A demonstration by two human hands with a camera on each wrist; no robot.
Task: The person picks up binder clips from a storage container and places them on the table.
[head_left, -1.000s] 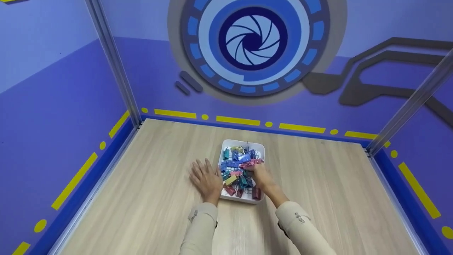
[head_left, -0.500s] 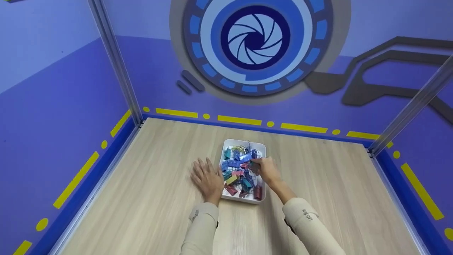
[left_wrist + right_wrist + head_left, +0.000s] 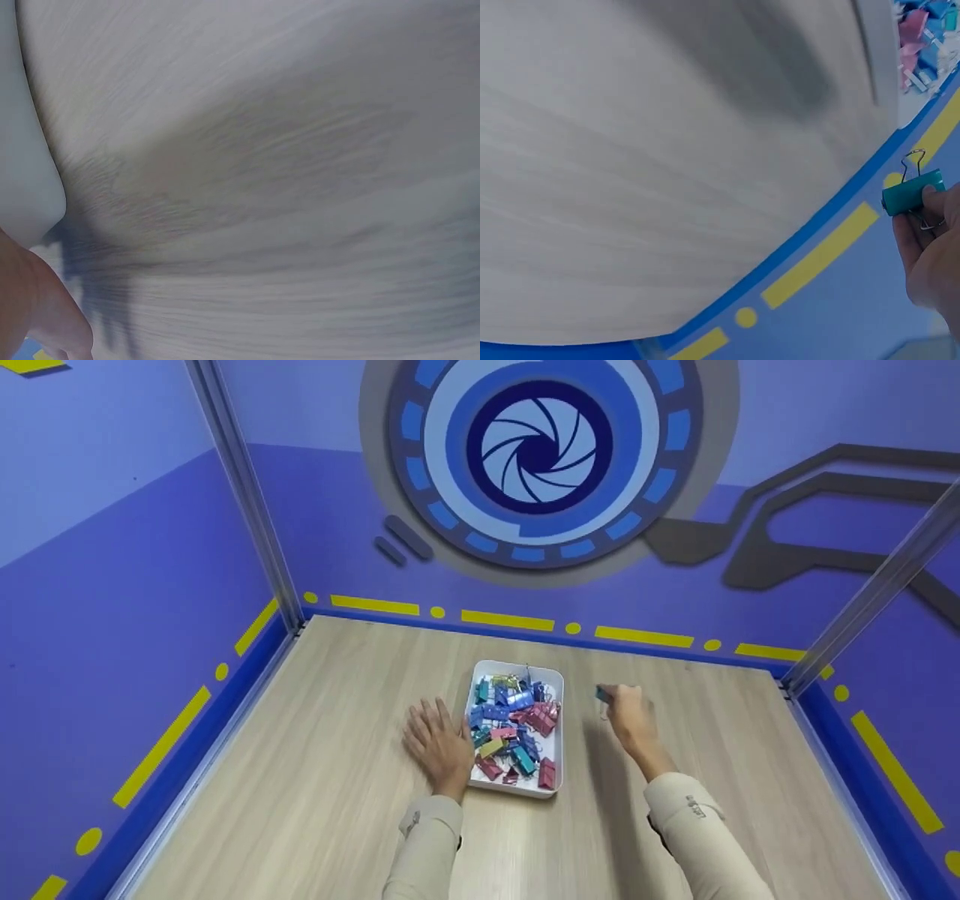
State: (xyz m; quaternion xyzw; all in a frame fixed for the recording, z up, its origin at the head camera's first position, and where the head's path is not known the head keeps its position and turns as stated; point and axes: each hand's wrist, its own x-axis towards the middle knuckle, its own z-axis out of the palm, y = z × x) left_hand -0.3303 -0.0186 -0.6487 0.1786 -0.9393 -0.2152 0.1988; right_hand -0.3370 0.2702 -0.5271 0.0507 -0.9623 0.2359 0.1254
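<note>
Between thumb and fingers, my right hand (image 3: pixel 634 724) pinches a green binder clip (image 3: pixel 909 193), its wire handles sticking out. That hand is raised over the table, to the right of a white tray (image 3: pixel 559 735). Inside the tray lie several binder clips in blue, red, pink, yellow and green, among them a green binder clip (image 3: pixel 523 760) and a red one near the front right corner. My left hand (image 3: pixel 442 746) lies flat with fingers spread at the tray's left side, its thumb by the rim. Only part of the left hand (image 3: pixel 52 307) shows in the left wrist view.
A pale wooden table (image 3: pixel 337 780) carries the tray. Blue and purple panels (image 3: pixel 315 525) with yellow markings enclose it at the back and both sides. Metal posts (image 3: pixel 251 495) stand at the back corners.
My right hand has come out of the tray and moved right with the green binder clip. The red clips it was among now lie uncovered. My left hand stays by the tray.
</note>
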